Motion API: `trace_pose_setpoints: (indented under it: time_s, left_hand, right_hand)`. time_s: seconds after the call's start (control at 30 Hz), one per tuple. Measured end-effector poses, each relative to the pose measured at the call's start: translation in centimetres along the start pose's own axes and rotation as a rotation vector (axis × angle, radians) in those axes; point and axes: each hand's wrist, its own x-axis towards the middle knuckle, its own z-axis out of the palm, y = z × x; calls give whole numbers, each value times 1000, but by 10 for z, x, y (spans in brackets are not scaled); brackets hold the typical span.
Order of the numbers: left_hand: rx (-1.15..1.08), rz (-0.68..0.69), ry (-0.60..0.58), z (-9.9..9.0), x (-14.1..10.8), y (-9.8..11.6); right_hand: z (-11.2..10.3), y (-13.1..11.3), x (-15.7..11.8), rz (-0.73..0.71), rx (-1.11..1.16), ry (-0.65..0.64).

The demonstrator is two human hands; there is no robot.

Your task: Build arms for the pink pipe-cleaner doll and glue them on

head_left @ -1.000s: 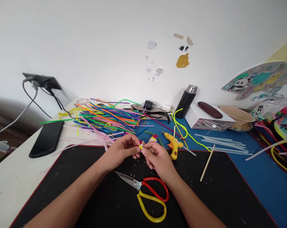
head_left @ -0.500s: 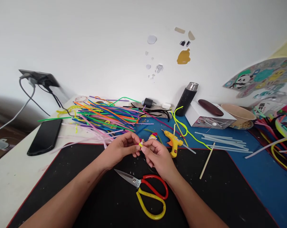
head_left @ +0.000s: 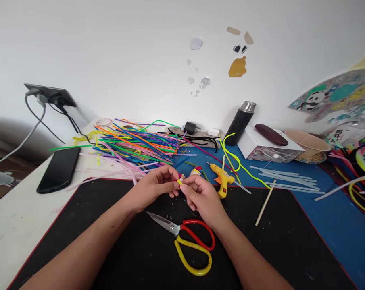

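A small yellow, white and red piece is pinched between both hands above the black mat. My left hand closes on it from the left with thumb and fingertips. From the right, my right hand grips the same piece; its lower fingers are curled in. Just behind the right hand sits a small figure with a red top, partly hidden. Scissors with red and yellow handles lie on the mat below the hands. The yellow glue gun rests right of the right hand.
Colourful pipe cleaners are piled at the back left, beside a black phone. Toward the back right stand a black flask, a white box and a bowl. Glue sticks and a wooden stick lie at right.
The view has shifted slightly, so the scene appears a little higher and mostly further right. Both hands keep nearly the same pinch on the small piece.
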Motion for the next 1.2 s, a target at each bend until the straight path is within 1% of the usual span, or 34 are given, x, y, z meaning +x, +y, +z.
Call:
trace_pose_setpoints:
  time_s: [0.3, 0.47, 0.57, 0.83, 1.1, 1.2]
  left_hand:
    - [-63, -23, 20, 0, 2, -5]
    - [-57, -27, 26, 0, 2, -6]
    - [-29, -7, 26, 1, 2, -6]
    - [-6, 0, -43, 0, 1, -1]
    - [10, -7, 16, 0, 4, -7]
    - [-11, -37, 50, 1, 4, -7]
  right_hand:
    - [0, 0, 0, 8, -1, 3]
    - [1, 0, -1, 11, -1, 4]
    - [1, 1, 0, 6, 0, 3]
    - [0, -1, 0, -8, -14, 19]
    - [1, 1, 0, -11, -72, 31]
    - [2, 0, 0, -11, -80, 31]
